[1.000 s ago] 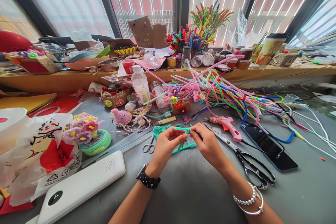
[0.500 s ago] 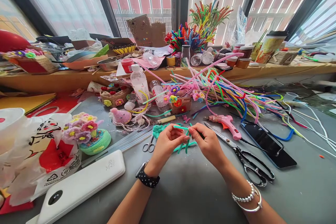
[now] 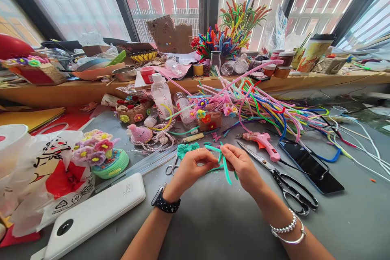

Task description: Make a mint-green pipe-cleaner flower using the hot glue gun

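Note:
Over the grey table (image 3: 213, 219), my left hand (image 3: 190, 168) and my right hand (image 3: 240, 166) both pinch a teal pipe cleaner (image 3: 224, 162). Its free end hangs down between the hands, bent into a loop. A black watch sits on my left wrist, and silver bracelets are on the right. A teal crocheted piece (image 3: 185, 149) lies just beyond my left hand. Small scissors (image 3: 173, 166) rest to the left of it.
Large black scissors (image 3: 283, 180), a pink glue gun (image 3: 263, 142) and a black phone (image 3: 310, 166) lie to the right. A heap of coloured pipe cleaners (image 3: 262, 105) spreads behind. A white power bank (image 3: 94, 211), a plastic bag (image 3: 45, 174) and a flower basket (image 3: 103, 154) are at left.
Both hands turned the teal pipe cleaner; its long end swung down to hang between them. My left hand dropped slightly lower.

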The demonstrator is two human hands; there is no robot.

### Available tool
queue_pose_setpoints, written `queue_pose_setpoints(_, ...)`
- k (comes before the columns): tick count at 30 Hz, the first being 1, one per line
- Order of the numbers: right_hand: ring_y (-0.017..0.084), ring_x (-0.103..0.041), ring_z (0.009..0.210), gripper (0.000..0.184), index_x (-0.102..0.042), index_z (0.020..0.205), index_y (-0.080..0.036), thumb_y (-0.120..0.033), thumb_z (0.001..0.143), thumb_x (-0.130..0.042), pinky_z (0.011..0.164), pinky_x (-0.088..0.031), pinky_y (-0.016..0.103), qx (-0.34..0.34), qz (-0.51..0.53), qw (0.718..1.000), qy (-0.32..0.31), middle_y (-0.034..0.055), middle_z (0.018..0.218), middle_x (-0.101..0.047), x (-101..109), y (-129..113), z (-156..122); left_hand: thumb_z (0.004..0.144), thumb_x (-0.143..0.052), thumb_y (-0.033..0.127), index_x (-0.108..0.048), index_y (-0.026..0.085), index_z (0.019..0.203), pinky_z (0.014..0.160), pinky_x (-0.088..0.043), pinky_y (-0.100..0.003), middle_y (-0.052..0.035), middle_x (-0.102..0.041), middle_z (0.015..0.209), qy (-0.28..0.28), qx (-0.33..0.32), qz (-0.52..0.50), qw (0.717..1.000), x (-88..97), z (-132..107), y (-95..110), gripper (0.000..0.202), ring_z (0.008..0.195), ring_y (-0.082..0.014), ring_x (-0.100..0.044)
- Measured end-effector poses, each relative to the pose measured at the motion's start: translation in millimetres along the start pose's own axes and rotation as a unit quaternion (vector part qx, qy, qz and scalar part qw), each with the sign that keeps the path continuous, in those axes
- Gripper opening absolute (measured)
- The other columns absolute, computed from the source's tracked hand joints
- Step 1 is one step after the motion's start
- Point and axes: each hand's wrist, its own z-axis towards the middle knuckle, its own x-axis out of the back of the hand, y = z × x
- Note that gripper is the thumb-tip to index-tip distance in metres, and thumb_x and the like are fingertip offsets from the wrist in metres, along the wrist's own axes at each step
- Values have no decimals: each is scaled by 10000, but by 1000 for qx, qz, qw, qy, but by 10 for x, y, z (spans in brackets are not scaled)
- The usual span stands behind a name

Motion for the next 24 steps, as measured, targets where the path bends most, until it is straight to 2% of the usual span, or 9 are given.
queue_pose_setpoints(4,60,-165,468,333,-355,603,-181,-411,819,-462,424,-132,229,-45,34,996,-72,-73,532,-207,19,-63,-20,718,-619,201,-677,180,685,653,-452,-245,-28,-625,678,49,-98,127,986,46,5,-29,70,665,-128,-565)
queue_pose_setpoints(8,58,-167,472,331,-385,600,-172,-408,818,-467,429,-130,230,-58,3,987,-148,-70,532,-228,69,-98,-35,733,-593,149,-687,191,728,642,-470,-243,-40,-611,737,86,-142,141,976,58,12,-24,103,698,-131,-582)
queue_pose_setpoints(12,60,-221,486,367,-373,564,-169,-416,823,-456,443,-166,227,-39,-52,975,-211,-61,523,-266,112,-108,-37,719,-616,182,-700,217,706,686,-474,-284,-65,-588,837,130,-185,177,958,56,11,2,92,794,-163,-572)
queue_pose_setpoints(15,61,-248,496,373,-392,564,-163,-425,822,-452,455,-187,225,-29,-88,964,-251,-56,524,-297,138,-129,-32,706,-634,206,-707,225,699,681,-459,-288,-55,-578,767,137,-205,205,947,79,3,17,76,763,-162,-555)
queue_pose_setpoints(17,60,-249,493,382,-389,555,-162,-431,820,-451,456,-194,223,-24,-110,957,-266,-57,520,-304,148,-141,-28,713,-626,204,-702,212,745,640,-453,-264,-39,-602,710,91,-173,194,961,108,-6,28,83,687,-139,-555)
queue_pose_setpoints(20,60,-247,489,387,-381,552,-165,-437,819,-442,451,-203,218,-22,-149,952,-267,-60,513,-293,140,-135,-22,733,-596,210,-681,175,812,611,-463,-231,-41,-650,742,7,-75,114,991,159,-19,58,121,674,-131,-584)
queue_pose_setpoints(22,62,-257,494,373,-391,556,-165,-429,814,-446,452,-216,214,-21,-184,947,-262,-59,518,-295,120,-116,-19,737,-586,234,-674,154,817,641,-479,-234,-54,-657,784,-15,-17,51,998,181,-21,84,143,727,-147,-603)
queue_pose_setpoints(24,68,-275,503,350,-406,559,-166,-407,809,-450,459,-231,212,-16,-224,942,-251,-54,524,-309,95,-89,-17,725,-598,259,-666,137,791,664,-488,-247,-61,-656,792,-8,23,5,1000,181,-18,106,154,747,-159,-607)
